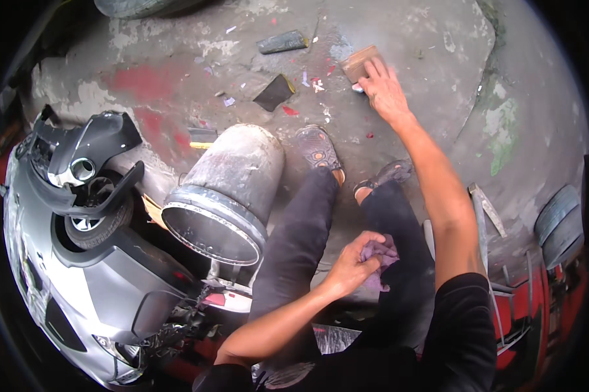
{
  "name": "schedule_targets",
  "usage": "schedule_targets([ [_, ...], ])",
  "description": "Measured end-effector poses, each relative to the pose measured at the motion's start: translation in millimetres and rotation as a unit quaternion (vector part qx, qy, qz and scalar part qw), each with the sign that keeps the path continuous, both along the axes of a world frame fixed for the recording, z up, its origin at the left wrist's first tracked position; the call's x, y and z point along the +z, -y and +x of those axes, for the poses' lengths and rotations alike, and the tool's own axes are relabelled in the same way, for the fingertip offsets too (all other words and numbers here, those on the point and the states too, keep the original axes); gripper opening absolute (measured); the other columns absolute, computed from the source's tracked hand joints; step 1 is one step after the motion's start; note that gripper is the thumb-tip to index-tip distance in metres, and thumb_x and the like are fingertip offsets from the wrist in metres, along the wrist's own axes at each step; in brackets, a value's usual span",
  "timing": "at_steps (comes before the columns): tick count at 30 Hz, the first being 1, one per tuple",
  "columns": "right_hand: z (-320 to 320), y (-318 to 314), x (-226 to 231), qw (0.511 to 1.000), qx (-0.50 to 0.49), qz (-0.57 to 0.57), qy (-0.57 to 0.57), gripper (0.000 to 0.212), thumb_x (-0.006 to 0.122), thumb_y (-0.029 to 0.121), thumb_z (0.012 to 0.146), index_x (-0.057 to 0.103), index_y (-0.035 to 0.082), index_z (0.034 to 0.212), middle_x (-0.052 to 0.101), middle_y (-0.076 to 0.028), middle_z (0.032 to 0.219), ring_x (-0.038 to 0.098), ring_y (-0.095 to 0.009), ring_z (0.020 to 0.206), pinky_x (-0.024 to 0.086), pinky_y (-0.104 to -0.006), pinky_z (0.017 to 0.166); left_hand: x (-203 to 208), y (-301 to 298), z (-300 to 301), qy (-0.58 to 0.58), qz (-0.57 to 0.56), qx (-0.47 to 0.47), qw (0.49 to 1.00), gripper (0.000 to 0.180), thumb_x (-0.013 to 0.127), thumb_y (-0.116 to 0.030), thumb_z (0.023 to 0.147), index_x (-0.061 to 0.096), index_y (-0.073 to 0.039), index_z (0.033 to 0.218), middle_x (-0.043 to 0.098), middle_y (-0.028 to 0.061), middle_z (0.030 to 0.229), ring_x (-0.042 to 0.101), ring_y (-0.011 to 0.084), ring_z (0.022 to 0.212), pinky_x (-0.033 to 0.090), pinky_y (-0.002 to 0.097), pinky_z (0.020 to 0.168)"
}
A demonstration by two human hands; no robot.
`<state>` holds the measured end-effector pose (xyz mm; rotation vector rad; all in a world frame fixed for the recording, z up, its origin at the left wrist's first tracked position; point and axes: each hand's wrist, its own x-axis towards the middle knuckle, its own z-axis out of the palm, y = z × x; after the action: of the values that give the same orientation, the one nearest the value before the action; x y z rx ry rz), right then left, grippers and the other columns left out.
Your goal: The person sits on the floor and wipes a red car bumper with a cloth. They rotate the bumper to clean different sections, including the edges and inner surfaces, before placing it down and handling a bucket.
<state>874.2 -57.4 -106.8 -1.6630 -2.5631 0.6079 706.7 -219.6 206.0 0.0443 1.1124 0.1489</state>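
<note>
My left hand (354,264) is closed round a crumpled purple cloth (381,256) in front of my right thigh. Stretched out over the floor, my right hand (382,88) has its fingers on a flat brown block (360,63), wood-like in look, gripping its right side. A small white bit shows under the fingers by the block's lower corner. To the left of the block, a dark square sheet like sandpaper (274,93) and a grey curled piece (281,42) lie on the concrete.
A paint-smeared bucket (242,163) lies tilted by my left leg, its mouth towards me. Left of it stands a silver car (105,287) beside a dark bumper part (95,147). Paper scraps dot the floor (425,39). At right are metal legs (497,287) and a grey round container (559,225).
</note>
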Motion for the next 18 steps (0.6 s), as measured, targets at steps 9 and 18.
schedule_targets([
  [9, -20.7, -54.2, 3.8, 0.969, -0.085, -0.22, 0.08, 0.055, 0.083, 0.017, 0.08, 0.056, 0.009, 0.127, 0.059, -0.02, 0.125, 0.062, -0.04, 0.117, 0.046, -0.0559, 0.102, 12.8, -3.1, -14.6, -0.03, 0.046, 0.043, 0.998, 0.033, 0.061, -0.004, 0.092, 0.056, -0.003, 0.125, 0.066, 0.0076, 0.111, 0.062, 0.0157, 0.102, 0.049, 0.0312, 0.091],
  [18, -155.1, 1.6, 215.4, 0.81, -0.219, -0.452, -0.303, 0.04, 0.084, 0.026, 0.082, 0.061, 0.0, 0.103, 0.068, -0.005, 0.094, 0.06, -0.013, 0.086, 0.052, -0.0325, 0.076, 9.0, 33.1, -1.9, -0.064, 0.167, -0.229, 0.957, 0.029, 0.063, -0.016, 0.086, 0.059, -0.005, 0.113, 0.07, 0.0205, 0.11, 0.064, 0.0436, 0.11, 0.05, 0.0525, 0.091],
])
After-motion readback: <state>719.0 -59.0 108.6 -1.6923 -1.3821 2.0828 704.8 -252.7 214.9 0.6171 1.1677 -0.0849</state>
